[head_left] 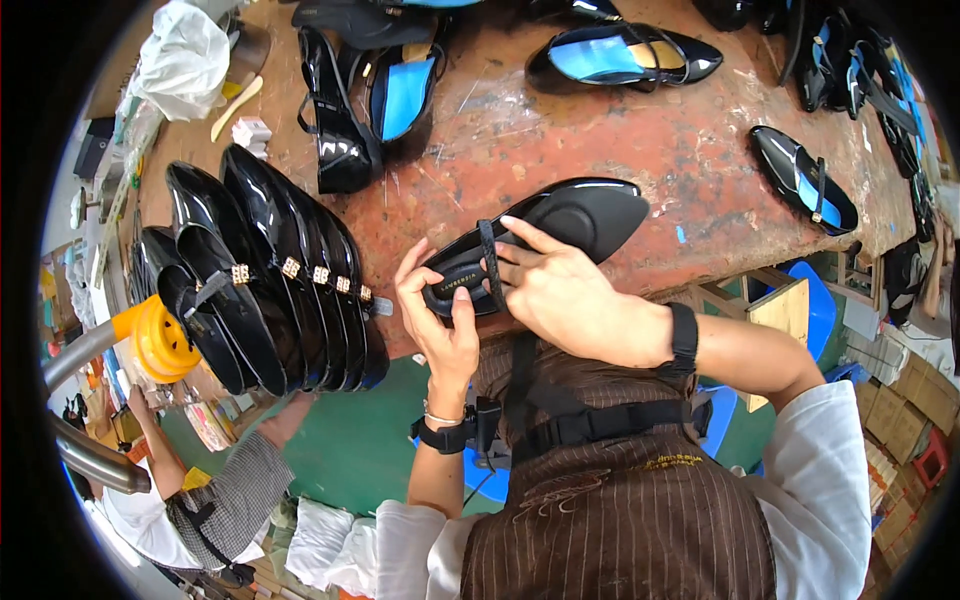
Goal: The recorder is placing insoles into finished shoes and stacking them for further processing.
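Observation:
A pointed black shoe [618, 207] with a glossy edge lies at the table's near edge, toe to the right. Matte black lining with an oval outline shows toward its toe, and pale print marks the heel part. My left hand [440, 325] is closed around the heel end, its thumb reaching inside onto the insole. At the shoe's middle, my right hand [560, 295] grips its textured black strap [490, 262]. The right fingertips are partly hidden behind the strap.
Left of my hands stands a row of black strap shoes [285, 270] with sparkling buckles, near a yellow round fitting [162, 340]. Blue-lined black shoes [620, 58] lie across the worn red table [560, 130]. A white plastic bag [182, 55] sits far left. Another person [215, 490] is at lower left.

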`<state>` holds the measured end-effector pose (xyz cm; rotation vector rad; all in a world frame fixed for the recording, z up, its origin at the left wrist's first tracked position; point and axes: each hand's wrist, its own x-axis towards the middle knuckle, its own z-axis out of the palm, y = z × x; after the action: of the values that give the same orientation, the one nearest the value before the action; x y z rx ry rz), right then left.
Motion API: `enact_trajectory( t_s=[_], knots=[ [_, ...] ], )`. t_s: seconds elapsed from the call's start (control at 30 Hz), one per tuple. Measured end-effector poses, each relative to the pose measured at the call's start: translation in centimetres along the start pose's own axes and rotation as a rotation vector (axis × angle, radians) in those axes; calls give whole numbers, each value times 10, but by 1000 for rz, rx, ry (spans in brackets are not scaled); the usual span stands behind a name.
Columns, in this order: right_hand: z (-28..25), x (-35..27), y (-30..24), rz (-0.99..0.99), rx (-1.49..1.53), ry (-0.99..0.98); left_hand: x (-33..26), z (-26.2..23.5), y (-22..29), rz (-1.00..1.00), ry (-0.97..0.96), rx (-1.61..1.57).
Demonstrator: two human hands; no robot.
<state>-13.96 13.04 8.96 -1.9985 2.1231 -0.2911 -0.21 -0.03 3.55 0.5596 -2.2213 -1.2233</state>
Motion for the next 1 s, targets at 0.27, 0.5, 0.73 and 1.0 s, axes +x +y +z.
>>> enact_trajectory(
  t_s=[0.27, 0.5, 0.73, 1.0],
  knots=[
    [-11, -16, 61, 677, 45, 752, -27, 22, 91, -5, -481, 496],
    [-30, -54, -4, 385, 283, 358, -23, 49, 97, 111, -660, 574],
    [5, -15, 44, 347, 104, 311, -17, 54, 105, 72, -663, 615],
    [17, -22, 37, 348, -44, 372, -22, 59, 98, 77, -688, 635]
  ],
)
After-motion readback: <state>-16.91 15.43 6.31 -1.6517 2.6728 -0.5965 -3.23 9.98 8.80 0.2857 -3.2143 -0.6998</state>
